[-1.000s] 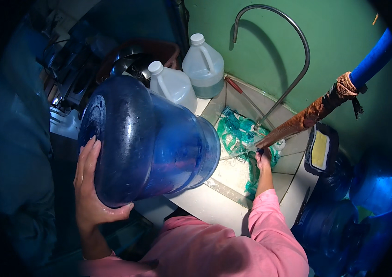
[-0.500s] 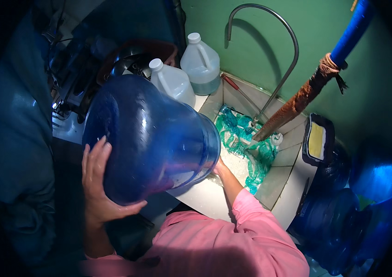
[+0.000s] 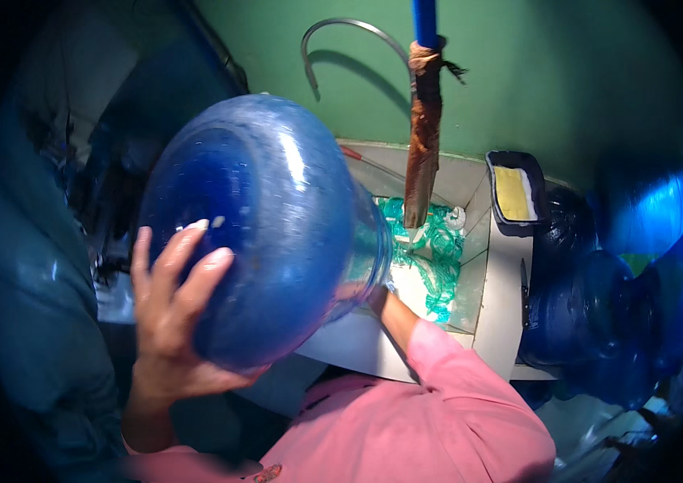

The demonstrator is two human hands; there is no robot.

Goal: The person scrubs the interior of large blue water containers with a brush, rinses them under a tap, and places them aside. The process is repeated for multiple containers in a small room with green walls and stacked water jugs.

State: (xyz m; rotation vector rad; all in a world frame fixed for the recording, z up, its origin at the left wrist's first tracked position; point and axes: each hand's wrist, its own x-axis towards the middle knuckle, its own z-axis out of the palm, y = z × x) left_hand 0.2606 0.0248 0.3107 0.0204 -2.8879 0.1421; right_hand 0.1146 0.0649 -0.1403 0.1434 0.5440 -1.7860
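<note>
Behind the work, right of centre

A curved metal tap (image 3: 341, 36) arcs along the green wall (image 3: 567, 72) up top; a black tray (image 3: 516, 193) holding a yellow sponge sits right, dark blue jugs (image 3: 591, 322) below it.

Deep blue translucent water jug (image 3: 265, 225) with pale speckles, pink sleeve (image 3: 454, 402), green wall (image 3: 567, 72), white tiled sink (image 3: 486, 298), teal-green net (image 3: 434, 249) inside it, rusty brown wrapping (image 3: 423, 137) under a blue pipe (image 3: 424, 16), black tray (image 3: 516, 193) with yellow sponge (image 3: 512, 191), grey curved faucet (image 3: 349, 36)
</note>
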